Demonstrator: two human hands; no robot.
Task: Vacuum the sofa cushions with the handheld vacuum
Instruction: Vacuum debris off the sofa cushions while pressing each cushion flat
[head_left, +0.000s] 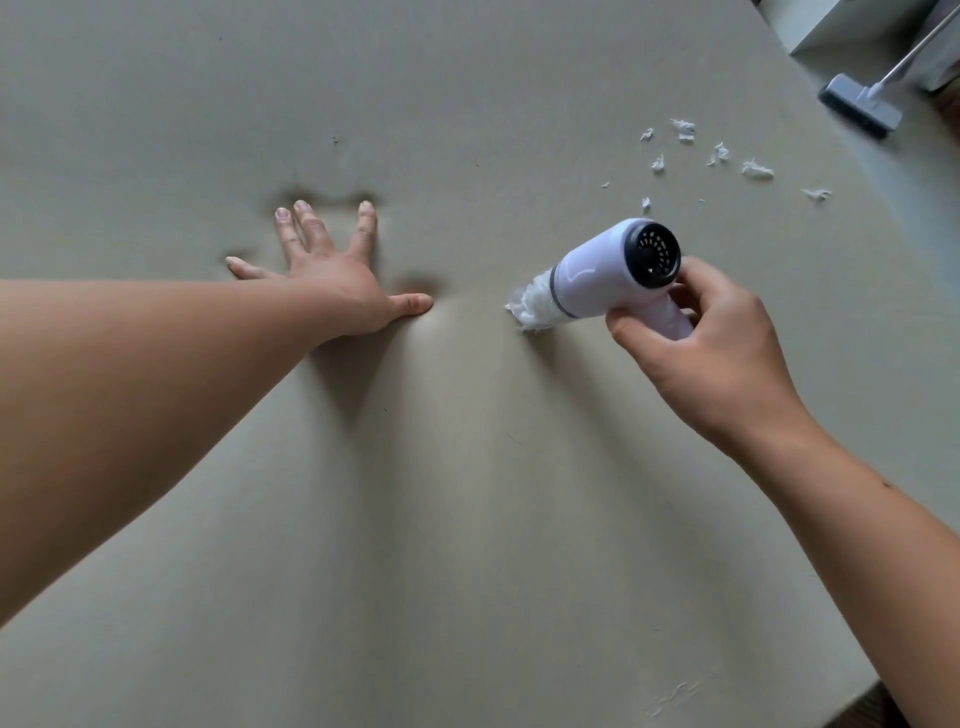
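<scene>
Both bare forearms come in from the bottom corners, crossing a big stretch of beige cushion (467, 519) that fills nearly the whole view. Fabric down here is mostly smooth, with a faint squiggly mark near the lower right edge.

Further up, the right hand (711, 353) is wrapped round the grip of a small white handheld vacuum (613, 275), fingers curled tight on the handle, thumb across the front. Its dark round back end with the little vent holes faces the camera, and the nose points down and left, touching the cushion. A clump of white shredded paper (527, 306) is bunched up right at the nozzle, pressed against the fabric.

Off to the left, well apart from the vacuum, the left hand (332, 270) lies flat on the cushion, palm down, fingers spread wide. It's pushing in enough to make dents around the fingertips and thumb, and a soft crease runs from the thumb toward the vacuum.

Past the vacuum, up and right, more white paper scraps (727, 161) are scattered loose on the cushion, none touching each other much.

Way at the top right corner, beyond the cushion edge, a grey brush head (857, 111) on a pale long handle sits on the floor, next to something white I can't make out.
</scene>
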